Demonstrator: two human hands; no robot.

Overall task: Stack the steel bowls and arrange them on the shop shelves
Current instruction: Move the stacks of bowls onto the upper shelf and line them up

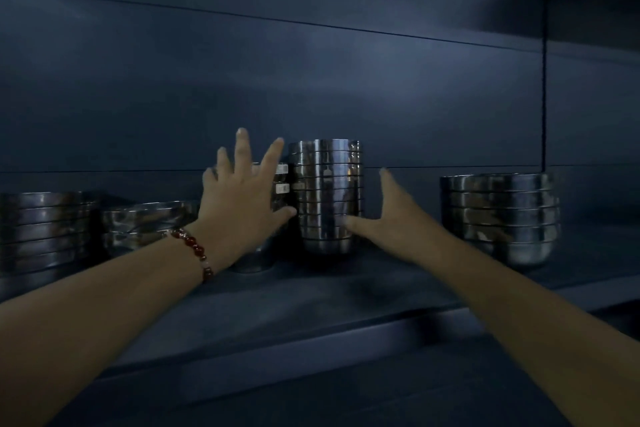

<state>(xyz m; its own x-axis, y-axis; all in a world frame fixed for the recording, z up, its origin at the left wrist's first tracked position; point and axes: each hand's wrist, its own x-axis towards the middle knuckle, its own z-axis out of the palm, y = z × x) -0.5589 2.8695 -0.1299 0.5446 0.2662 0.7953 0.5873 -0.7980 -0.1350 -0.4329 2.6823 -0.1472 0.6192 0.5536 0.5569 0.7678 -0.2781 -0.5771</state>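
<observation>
A tall stack of small steel bowls (327, 194) stands on the dark shelf (311, 291), near its middle. My left hand (242, 199) is spread wide just left of the stack, its thumb touching the stack's lower left side. My right hand (391, 215) is open on the right side, thumb against the lower bowls and fingers pointing up. Neither hand closes around the stack. Behind my left hand a second stack with white labels (282, 180) is partly hidden.
A stack of wider bowls (498, 215) stands to the right. Two more stacks sit at the left: a low one (145, 222) and a bigger one at the far left (45, 229). The shelf's back panel rises behind; a vertical divider (543, 80) is at right.
</observation>
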